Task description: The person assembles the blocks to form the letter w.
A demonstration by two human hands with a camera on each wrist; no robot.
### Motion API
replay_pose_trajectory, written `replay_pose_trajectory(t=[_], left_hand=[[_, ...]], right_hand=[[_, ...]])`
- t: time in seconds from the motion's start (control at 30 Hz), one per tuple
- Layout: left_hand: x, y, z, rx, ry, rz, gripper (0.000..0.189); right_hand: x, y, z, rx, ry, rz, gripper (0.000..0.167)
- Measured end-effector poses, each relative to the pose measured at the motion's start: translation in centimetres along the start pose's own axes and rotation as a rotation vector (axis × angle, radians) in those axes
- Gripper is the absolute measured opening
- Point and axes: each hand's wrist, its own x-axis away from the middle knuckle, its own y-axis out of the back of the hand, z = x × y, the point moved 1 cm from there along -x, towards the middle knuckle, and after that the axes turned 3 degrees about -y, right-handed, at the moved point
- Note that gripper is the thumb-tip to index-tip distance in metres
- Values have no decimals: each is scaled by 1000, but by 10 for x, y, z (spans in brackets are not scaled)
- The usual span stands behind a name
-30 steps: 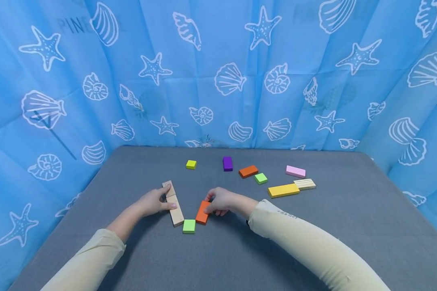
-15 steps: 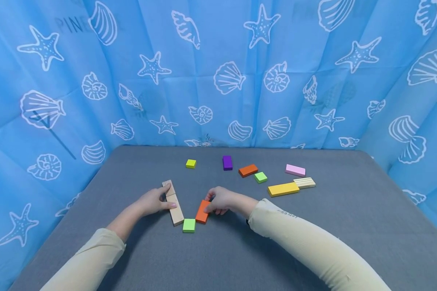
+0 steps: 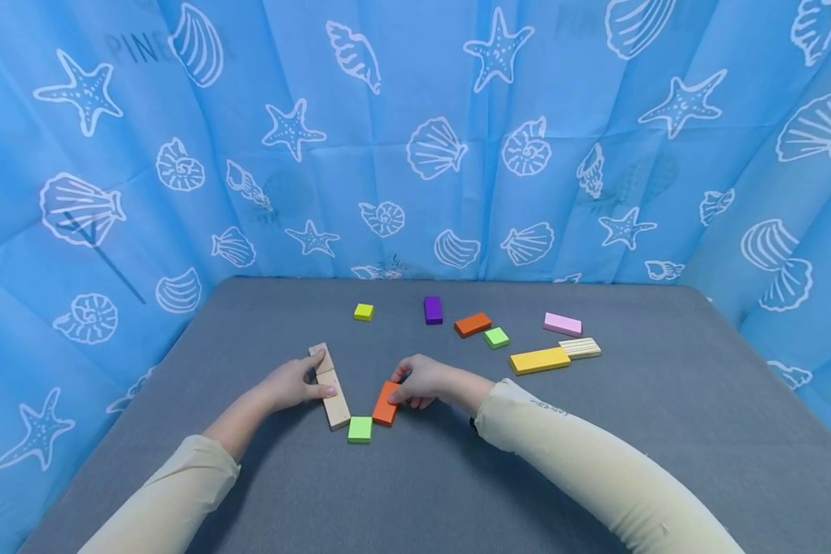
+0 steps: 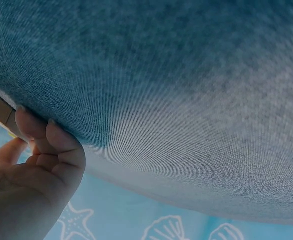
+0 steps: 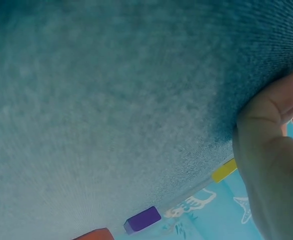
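In the head view, two plain wooden blocks lie end to end in a slanting line: a short wooden block (image 3: pixel 322 357) at the far end and a longer wooden block (image 3: pixel 335 412) nearer. My left hand (image 3: pixel 294 385) holds this pair from the left, thumb on the longer one and index finger on the short one. A light green square block (image 3: pixel 360 430) lies at the line's near end. To its upper right is an orange block (image 3: pixel 384 409), tilted the other way, which my right hand (image 3: pixel 424 382) pinches between thumb and fingers. Together the blocks form a V shape.
Farther back on the grey table (image 3: pixel 457 492) lie a yellow-green block (image 3: pixel 363 312), a purple block (image 3: pixel 432 310), a dark orange block (image 3: pixel 472 325), a second green block (image 3: pixel 496 338), a pink block (image 3: pixel 562 324), a yellow block (image 3: pixel 539 361) and a ridged cream block (image 3: pixel 580 348). A blue curtain (image 3: pixel 388 185) hangs behind.
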Motion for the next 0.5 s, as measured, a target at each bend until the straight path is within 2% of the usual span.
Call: replay_pose_trajectory(t=[0.3,0.5], left_hand=[[0,-2,1,4,13,-1,87],[0,-2,0,1,12,-3,87]], right_hand=[[4,6,-3,-66,-16,3,21],[7,18,-7,-93,-25,-36,21]])
